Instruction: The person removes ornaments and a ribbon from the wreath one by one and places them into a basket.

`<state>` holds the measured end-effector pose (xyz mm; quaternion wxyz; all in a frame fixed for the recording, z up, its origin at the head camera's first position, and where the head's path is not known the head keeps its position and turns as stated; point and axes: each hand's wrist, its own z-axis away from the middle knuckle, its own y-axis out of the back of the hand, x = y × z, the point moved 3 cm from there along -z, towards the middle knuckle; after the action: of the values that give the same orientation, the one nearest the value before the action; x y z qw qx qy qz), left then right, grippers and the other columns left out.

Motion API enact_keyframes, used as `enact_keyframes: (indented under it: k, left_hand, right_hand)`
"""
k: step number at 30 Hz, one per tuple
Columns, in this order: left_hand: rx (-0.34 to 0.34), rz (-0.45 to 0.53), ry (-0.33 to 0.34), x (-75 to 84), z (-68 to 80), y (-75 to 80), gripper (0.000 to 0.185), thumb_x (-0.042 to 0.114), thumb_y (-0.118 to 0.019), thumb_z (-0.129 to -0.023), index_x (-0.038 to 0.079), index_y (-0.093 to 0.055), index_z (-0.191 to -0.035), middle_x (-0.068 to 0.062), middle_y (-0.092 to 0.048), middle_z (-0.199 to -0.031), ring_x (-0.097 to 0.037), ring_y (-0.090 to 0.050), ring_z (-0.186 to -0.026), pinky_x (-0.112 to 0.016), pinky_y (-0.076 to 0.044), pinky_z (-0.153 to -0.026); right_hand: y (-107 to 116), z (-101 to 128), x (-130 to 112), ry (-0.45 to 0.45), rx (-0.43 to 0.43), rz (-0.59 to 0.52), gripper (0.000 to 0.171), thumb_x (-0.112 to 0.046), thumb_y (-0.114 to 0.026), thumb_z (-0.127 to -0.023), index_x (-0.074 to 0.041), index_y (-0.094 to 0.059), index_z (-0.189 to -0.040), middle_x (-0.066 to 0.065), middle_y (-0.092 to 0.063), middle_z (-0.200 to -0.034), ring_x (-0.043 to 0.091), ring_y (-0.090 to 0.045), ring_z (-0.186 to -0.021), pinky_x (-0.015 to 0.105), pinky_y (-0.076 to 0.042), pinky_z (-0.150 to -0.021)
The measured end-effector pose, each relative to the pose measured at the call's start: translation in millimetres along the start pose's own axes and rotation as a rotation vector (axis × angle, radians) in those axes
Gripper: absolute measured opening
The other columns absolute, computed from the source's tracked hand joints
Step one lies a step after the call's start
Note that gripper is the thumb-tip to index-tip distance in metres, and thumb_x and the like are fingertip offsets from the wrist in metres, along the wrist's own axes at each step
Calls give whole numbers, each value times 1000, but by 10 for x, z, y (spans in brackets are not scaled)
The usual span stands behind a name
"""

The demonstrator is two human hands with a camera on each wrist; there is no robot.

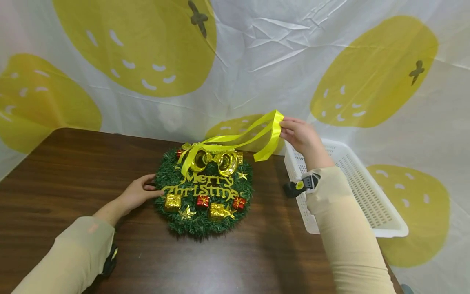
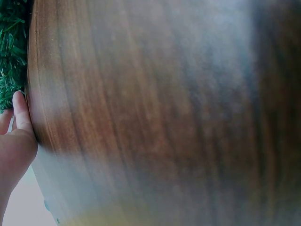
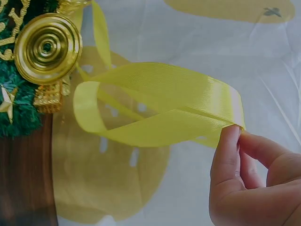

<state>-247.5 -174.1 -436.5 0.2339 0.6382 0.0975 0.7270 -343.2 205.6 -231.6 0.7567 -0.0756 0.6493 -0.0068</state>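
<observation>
A green Christmas wreath [image 1: 203,228] lies on the table, with gold "Merry Christmas" lettering, two gold bells [image 1: 227,163], stars and small gift boxes. At its left edge my left hand [image 1: 134,196] holds the rim, thumb against the green tinsel [image 2: 13,52]; the other fingers are partly hidden. A long yellow ribbon [image 1: 273,139] runs from the wreath's top to my right hand [image 1: 302,136]. Raised above the table's back edge, that hand pinches the ribbon between thumb and fingertips. In the right wrist view the ribbon [image 3: 164,84] forms a loose loop beside a bell [image 3: 47,47].
A white perforated plastic basket [image 1: 367,192] stands on the right, partly behind my right forearm. Brown wood-grain table [image 1: 92,163] lies under the wreath. Behind it hangs a whitish cloth [image 1: 257,73] printed with large yellow fruit shapes.
</observation>
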Motion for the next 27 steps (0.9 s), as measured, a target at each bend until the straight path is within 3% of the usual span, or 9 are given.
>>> enact_keyframes:
  k: [14, 21, 27]
  left_hand:
    - [-5, 1, 0, 12, 7, -11, 85, 30, -62, -90, -5, -12, -148, -33, -24, -146, -45, -38, -127, -55, -39, -101]
    - [-11, 1, 5, 33, 33, -9, 84, 29, -61, -91, -6, -11, -148, -34, -23, -145, -45, -38, -127, -55, -39, -100]
    - [-12, 4, 8, 28, 28, -15, 85, 29, -62, -90, -6, -10, -148, -33, -22, -146, -45, -38, -127, -54, -40, -99]
  right_hand:
    - [305, 101, -263, 58, -1, -149, 26, 9, -49, -90, -5, -64, -74, 4, -66, -70, 12, -64, -65, 20, -55, -60]
    - [421, 150, -342, 70, 46, -88, 18, 3, -56, -89, -8, -64, -77, 1, -66, -72, 10, -64, -66, 19, -55, -60]
    - [518, 167, -384, 73, 72, -76, 21, 2, -57, -89, -10, -67, -75, 0, -68, -71, 10, -64, -66, 20, -55, -61]
